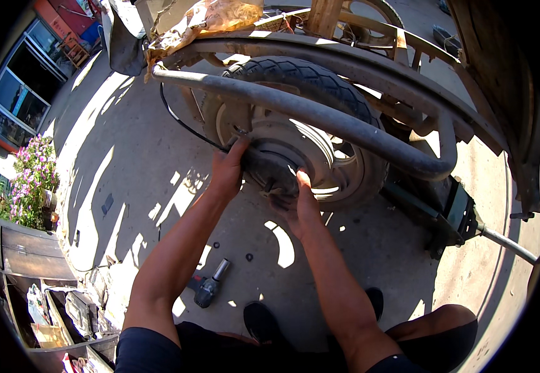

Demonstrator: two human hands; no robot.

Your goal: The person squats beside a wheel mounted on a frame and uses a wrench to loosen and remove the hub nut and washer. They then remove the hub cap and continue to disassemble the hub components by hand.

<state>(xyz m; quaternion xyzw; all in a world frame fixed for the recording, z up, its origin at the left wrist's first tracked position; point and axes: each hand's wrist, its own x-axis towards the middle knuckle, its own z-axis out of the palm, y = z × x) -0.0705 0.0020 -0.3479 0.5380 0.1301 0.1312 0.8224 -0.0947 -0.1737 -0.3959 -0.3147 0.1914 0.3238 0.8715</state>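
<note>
My left hand (pixel 229 165) grips the upper left of a dark round hub plate (pixel 267 160) on a wheel, where a black cable (pixel 180 119) joins it; its thumb is on top. My right hand (pixel 298 196) holds the plate's lower right, thumb up and fingers curled underneath, partly hidden. A stub with a nut shows at the plate's middle. The wheel's treaded tyre (pixel 291 73) stands behind a bent metal tube (pixel 319 118) of a rusty frame. On the concrete below lie a power tool (pixel 209 289) with a long socket and small dark rings (pixel 250 257).
A green floor jack (pixel 450 217) with a long handle is at the right under the frame. At the lower left are partitioned bins (pixel 58 332) of scrap; above them stand pink flowers (pixel 33 168) by a glazed doorway. My feet are just below the wheel.
</note>
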